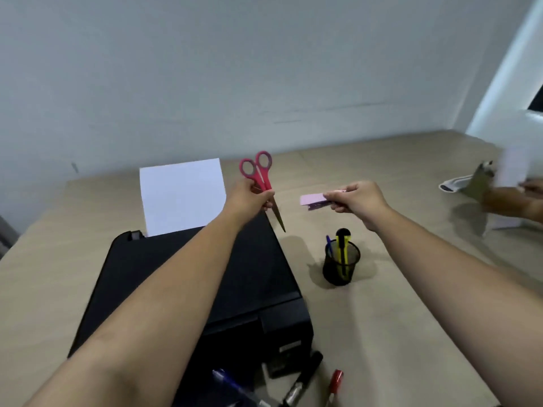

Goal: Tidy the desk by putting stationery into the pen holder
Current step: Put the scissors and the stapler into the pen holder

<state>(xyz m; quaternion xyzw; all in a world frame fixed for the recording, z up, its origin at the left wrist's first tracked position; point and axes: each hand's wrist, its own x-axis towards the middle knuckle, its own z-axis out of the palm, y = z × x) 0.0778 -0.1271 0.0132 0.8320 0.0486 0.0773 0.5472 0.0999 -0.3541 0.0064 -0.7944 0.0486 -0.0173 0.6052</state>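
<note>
left grip [249, 198]: closed round the red scissors [262, 179] at the pivot, handles up, blades down, over the far corner of the black printer [188, 286]. right grip [357, 198]: pinching a pink stapler [316, 200], held level above the table [411, 304]. mesh holder [340, 264] stands on the table below and between both, containing a yellow cutter [343, 248] and a blue pen [329, 245]. near edge: black marker [302, 380], red pen [335, 383], a second blue pen [232, 386].
</note>
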